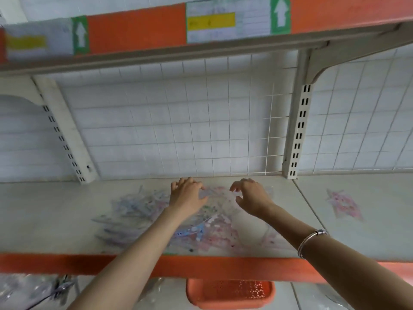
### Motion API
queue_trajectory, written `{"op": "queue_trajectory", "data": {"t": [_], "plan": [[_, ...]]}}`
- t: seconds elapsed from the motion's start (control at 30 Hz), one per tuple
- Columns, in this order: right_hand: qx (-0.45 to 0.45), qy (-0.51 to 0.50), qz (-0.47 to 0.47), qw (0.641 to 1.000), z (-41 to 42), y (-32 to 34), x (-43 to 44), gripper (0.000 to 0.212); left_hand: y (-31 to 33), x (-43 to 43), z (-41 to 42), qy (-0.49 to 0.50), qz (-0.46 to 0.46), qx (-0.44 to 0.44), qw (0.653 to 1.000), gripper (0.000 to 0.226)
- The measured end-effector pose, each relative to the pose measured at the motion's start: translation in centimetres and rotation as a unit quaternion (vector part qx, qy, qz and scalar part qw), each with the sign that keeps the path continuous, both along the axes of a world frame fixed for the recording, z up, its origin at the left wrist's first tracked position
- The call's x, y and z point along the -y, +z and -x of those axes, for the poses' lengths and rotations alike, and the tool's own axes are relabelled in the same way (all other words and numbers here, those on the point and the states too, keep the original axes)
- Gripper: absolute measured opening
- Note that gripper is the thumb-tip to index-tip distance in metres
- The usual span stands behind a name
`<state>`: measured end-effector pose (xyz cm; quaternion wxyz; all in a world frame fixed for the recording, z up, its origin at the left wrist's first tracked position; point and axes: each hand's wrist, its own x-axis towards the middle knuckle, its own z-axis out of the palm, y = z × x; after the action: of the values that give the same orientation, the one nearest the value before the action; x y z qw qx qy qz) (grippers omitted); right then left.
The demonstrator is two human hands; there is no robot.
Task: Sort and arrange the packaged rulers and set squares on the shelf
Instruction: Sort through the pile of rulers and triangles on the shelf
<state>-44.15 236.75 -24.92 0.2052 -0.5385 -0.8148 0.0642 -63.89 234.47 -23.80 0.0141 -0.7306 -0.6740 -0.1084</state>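
Packaged rulers and set squares lie in a loose mixed heap in the middle of the shelf, bluish packets to the left and pink ones nearer. A small pink stack sits well apart on the right. The left hand and right hand reach over the far end of the heap, fingers spread and loosely bent, with no packet plainly gripped. Blur hides whether the fingertips touch. Sorting seems barely begun. The next move calls for picking one packet off the top and placing it with its kind.
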Motion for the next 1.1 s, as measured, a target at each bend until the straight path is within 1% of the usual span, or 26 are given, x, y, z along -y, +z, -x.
{"op": "queue_trajectory", "data": {"t": [0.17, 0.27, 0.4, 0.5, 0.57, 0.63, 0.87, 0.97, 1.1], "plan": [[0.015, 0.025, 0.018, 0.999, 3.7, -0.5, 0.2, 0.033, -0.6, 0.3, 3.6, 0.01, 0.025, -0.003, 1.0, 0.045], [0.029, 0.034, 0.022, 0.999, 5.8, -0.7, 0.2, 0.033, -0.9, 0.8, 5.8, 0.018, 0.042, 0.003, 0.999, 0.053], [0.039, 0.052, 0.021, 0.998, 8.1, -0.8, 0.2, 0.034, -1.3, 1.2, 7.8, 0.023, 0.104, -0.016, 0.994, 0.075], [0.057, 0.06, 0.029, 0.996, 9.2, -0.9, 0.2, 0.035, -1.7, 1.2, 8.4, 0.019, 0.156, -0.01, 0.988, 0.081], [0.066, 0.065, 0.036, 0.995, 9.6, -1.0, 0.3, 0.036, -2.0, 1.2, 8.6, 0.011, 0.166, 0.024, 0.986, 0.079], [0.074, 0.072, 0.043, 0.994, 9.8, -1.2, 0.4, 0.038, -2.3, 1.2, 8.7, 0.008, 0.157, 0.046, 0.987, 0.074], [0.08, 0.086, 0.05, 0.992, 9.9, -1.4, 0.6, 0.039, -2.4, 0.9, 8.9, -0.007, 0.117, 0.018, 0.993, 0.069], [0.084, 0.091, 0.047, 0.991, 10.1, -1.2, 0.6, 0.04, -2.2, 1.0, 8.5, -0.017, 0.084, 0.013, 0.996, 0.056], [0.102, 0.091, 0.058, 0.989, 10.3, -1.3, 0.5, 0.049, -2.2, 1.3, 8.1, -0.04, 0.031, 0.018, 0.999, 0.038]]}}
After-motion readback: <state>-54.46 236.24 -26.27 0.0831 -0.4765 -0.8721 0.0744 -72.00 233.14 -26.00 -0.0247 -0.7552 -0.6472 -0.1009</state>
